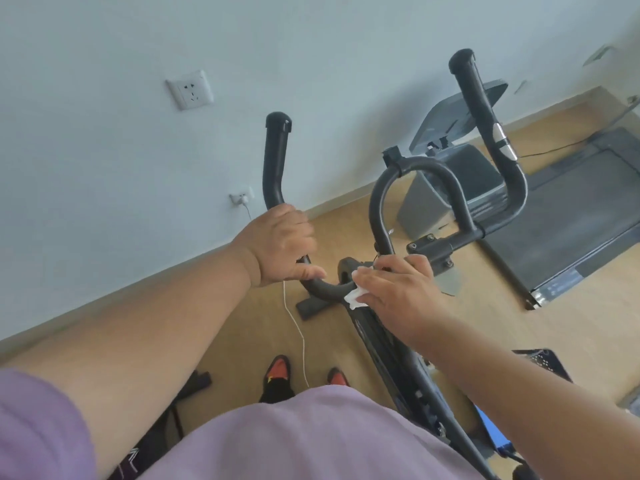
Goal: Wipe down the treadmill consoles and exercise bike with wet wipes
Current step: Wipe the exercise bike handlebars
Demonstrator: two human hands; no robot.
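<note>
Our left hand (280,245) curls its fingers around the bike handlebar (275,161); just beside its thumb, our right hand (398,289) presses a white wipe (356,296) under bent fingers.

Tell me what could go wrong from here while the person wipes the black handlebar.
The small crumpled white wet wipe is only partly under the right hand, so it may slip off the black curved handlebar. The thin white cable hangs near the feet and might snag.
</note>
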